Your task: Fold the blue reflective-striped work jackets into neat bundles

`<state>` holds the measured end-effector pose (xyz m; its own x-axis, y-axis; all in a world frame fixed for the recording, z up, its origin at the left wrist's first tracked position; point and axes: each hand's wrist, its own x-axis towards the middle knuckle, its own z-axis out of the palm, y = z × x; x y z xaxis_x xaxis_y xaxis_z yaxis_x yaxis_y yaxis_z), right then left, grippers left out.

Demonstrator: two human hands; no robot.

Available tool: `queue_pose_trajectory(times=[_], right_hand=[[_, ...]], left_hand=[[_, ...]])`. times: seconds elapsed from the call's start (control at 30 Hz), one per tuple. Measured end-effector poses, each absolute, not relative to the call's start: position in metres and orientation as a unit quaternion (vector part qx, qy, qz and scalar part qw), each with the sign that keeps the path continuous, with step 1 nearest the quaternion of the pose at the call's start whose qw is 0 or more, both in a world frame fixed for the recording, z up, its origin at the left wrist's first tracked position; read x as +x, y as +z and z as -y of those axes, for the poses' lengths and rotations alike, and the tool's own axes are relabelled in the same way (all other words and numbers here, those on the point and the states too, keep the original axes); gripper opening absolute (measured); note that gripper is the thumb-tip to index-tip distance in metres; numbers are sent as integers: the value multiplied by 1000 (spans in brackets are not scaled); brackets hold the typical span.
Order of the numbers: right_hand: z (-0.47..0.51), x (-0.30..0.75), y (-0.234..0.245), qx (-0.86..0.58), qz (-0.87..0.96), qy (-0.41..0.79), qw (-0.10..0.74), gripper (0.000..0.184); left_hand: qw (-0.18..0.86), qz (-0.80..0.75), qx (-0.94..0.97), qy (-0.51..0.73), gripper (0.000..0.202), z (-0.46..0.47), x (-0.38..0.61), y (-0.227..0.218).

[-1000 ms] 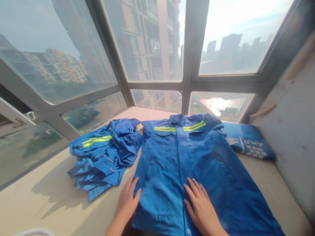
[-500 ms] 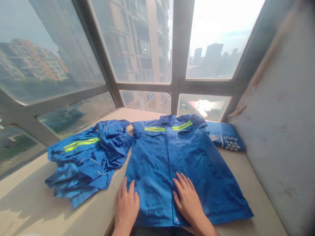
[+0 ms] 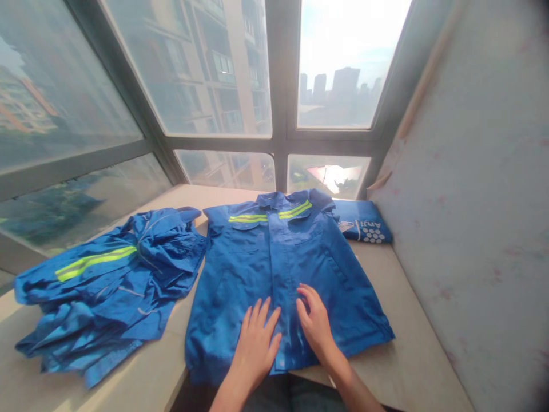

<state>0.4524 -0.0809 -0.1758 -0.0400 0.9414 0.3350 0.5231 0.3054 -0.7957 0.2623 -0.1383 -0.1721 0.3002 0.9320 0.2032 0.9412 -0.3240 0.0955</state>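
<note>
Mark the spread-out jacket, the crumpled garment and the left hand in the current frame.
Spread-out jacket [image 3: 278, 263], head view: centre of its front.
Crumpled garment [image 3: 115, 283], head view: its bunched middle.
Left hand [image 3: 256, 339], head view: back of the hand.

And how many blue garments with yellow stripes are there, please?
2: the spread jacket in the middle, and the crumpled garment at the left. Another could be hidden within the crumpled folds.

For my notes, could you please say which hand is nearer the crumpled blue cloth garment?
Left. The left hand is right of the crumpled garment, apart from it; the right hand is farther right.
</note>
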Motion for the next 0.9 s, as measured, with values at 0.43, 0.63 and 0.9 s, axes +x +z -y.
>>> queue_pose_trajectory(times=[0.43,0.63,0.9], right_hand=[[104,606,-189,-643,655,57,393,38],[103,634,-202,-703,579,140,388,52],[87,618,-160,-666,559,358,341,47]], left_hand=[[-14,576,-806,-135,45,139,255,-170],[-25,584,-793,-175,38,100,279,-155],[-6,616,-778,-118,49,1,308,-143]])
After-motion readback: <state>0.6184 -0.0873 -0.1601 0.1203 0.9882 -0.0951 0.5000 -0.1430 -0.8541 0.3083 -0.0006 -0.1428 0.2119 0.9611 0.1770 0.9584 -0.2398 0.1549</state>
